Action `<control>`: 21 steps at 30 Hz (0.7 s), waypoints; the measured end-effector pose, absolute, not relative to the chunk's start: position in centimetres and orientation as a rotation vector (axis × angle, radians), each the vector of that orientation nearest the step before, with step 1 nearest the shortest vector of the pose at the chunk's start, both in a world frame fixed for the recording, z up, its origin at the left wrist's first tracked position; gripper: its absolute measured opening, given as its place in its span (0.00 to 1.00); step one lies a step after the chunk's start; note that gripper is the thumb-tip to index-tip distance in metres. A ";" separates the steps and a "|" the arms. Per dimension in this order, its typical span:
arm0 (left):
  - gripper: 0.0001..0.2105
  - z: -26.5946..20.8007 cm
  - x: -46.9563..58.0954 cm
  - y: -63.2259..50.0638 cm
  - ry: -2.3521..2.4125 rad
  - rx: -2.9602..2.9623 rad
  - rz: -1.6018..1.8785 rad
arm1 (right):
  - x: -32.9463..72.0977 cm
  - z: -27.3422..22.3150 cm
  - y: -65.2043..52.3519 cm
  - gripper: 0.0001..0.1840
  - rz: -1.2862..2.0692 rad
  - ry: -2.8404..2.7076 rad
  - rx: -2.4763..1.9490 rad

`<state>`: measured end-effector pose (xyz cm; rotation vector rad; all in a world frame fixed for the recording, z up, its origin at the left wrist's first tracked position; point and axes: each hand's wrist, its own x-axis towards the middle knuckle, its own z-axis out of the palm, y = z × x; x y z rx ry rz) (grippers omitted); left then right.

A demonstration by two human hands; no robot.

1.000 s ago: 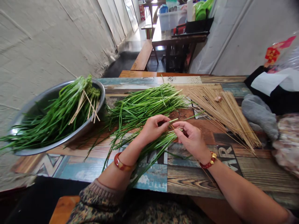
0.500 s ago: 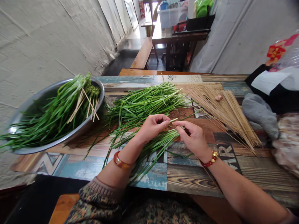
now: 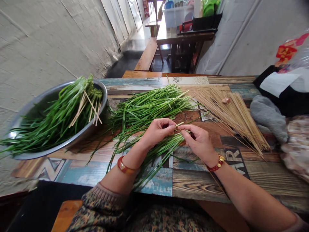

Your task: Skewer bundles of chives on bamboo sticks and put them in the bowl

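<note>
My left hand (image 3: 160,130) is closed in a pinch on a few garlic chives (image 3: 179,124), whose pale cut ends stick out past the fingertips. Close beside it, almost touching, my right hand (image 3: 199,140) pinches a thin bamboo skewer (image 3: 218,183); its shaft passes under my wrist toward the table's front edge. The fingers hide where skewer and stems meet. Below both hands lie loose chives (image 3: 166,151), and a larger pile of chives (image 3: 154,103) is just behind them. To the right, many bare bamboo skewers (image 3: 243,119) lie fanned out.
A steel basin (image 3: 60,146) at the left holds chives bunched on skewers. At the right are a grey cloth (image 3: 267,119), a bag of pale pieces (image 3: 296,148) and a black holder with white paper (image 3: 277,83). A bench (image 3: 147,54) stands beyond the patterned table (image 3: 193,183).
Both hands stay almost in place, with the fingertips still pinched close together. Only a tiny shift at the stem ends shows; everything else on the table is unmoved.
</note>
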<state>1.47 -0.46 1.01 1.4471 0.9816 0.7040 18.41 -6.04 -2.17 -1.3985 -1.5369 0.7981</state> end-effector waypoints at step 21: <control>0.11 1.1 1.7 -0.7 0.998 1.393 0.669 | 18.4 -2.2 -6.1 0.17 0.747 -1.574 -1.331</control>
